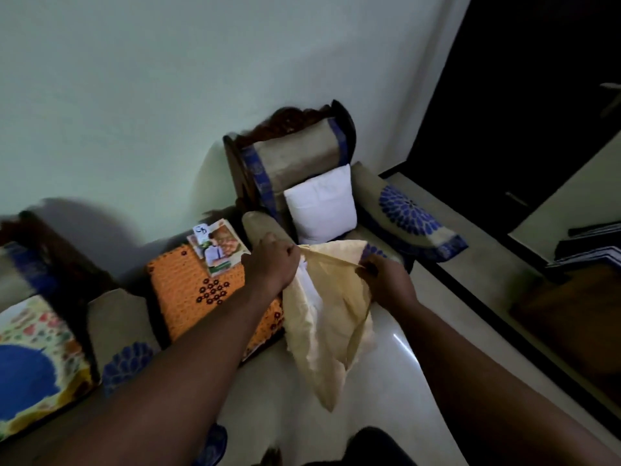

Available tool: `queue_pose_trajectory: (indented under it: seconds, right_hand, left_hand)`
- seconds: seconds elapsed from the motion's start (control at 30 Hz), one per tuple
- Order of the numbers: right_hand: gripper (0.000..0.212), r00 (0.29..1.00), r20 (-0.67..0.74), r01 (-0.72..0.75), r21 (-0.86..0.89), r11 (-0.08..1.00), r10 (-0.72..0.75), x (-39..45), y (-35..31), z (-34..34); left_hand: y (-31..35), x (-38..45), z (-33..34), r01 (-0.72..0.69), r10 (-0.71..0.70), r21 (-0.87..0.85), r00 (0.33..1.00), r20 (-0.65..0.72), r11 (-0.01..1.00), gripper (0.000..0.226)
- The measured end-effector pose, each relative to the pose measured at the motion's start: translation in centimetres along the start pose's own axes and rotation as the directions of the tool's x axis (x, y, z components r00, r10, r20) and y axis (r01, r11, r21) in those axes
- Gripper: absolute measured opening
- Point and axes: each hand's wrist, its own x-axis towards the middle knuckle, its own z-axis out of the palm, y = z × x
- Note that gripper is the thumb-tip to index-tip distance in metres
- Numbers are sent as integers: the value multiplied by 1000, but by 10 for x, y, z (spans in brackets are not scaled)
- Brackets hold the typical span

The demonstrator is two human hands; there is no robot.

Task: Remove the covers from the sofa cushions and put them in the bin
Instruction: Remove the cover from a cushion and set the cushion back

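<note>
Both grips at cream cover's (pixel 331 317) top edge.

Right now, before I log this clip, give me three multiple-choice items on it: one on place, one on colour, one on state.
1. Where does the white cushion sit?
A. on the armchair seat
B. on the floor
C. on the orange table

2. What colour is the cover being held?
A. blue
B. pale yellow
C. orange

3. How do the hands hold the cover?
A. only the left hand
B. only the right hand
C. both grip it

Key: 1 A, it leans against the chair back; 2 B, cream-yellow fabric; 3 C, fingers of each pinch its top edge.
</note>
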Motion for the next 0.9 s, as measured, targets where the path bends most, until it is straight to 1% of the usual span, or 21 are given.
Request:
queue_pose_trajectory:
  seconds: [0.07,0.13,0.17,0.23,0.27,0.33,0.43,0.6,0.7,0.8,0.87,0.9]
  right_hand:
    - [14,999,33,-3,59,998,1,29,25,-12]
    - [13,1000,12,1,76,997,-2,61,47,-21]
    - [12,1000,5,-4,79,997,4,81,58,-26]
    - [12,1000,-5,-5,138,990,6,120,71,-34]
    - [14,1000,-1,3,192,981,-3,137,74,-35]
    - [17,999,17,38,263,964,-44,167,77,-40]
    - [27,993,54,91,239,967,-106,206,78,-48]
    - [28,983,126,100,237,966,-132,275,80,-45]
    - [27,975,141,148,145,978,-169,310,78,-35]
    - [25,967,165,187,58,981,-194,343,71,-20]
    - [21,953,227,206,2,978,-202,365,69,-8]
    - [19,943,260,220,-19,975,-208,377,69,1]
  left_hand:
    - [18,25,14,-16,16,43,1000,18,999,36]
    - [32,48,28,-48,45,95,998,36,994,36]
    - [43,60,38,-31,29,77,999,37,997,36]
    - [65,83,55,16,-16,1,1000,-14,1000,32]
    - [74,90,62,27,-30,-60,998,-57,998,28]
    - [96,107,75,40,-58,-180,994,-96,983,22]
    - [119,130,85,108,-136,-256,986,-95,961,20]
    - [122,178,93,182,-218,-294,971,-94,938,25]
    - [116,207,102,253,-268,-362,963,8,897,29]
    - [106,235,114,210,-185,-351,977,103,913,31]
    - [97,254,124,228,-195,-343,972,128,911,30]
    - [91,263,130,265,-232,-372,964,133,890,30]
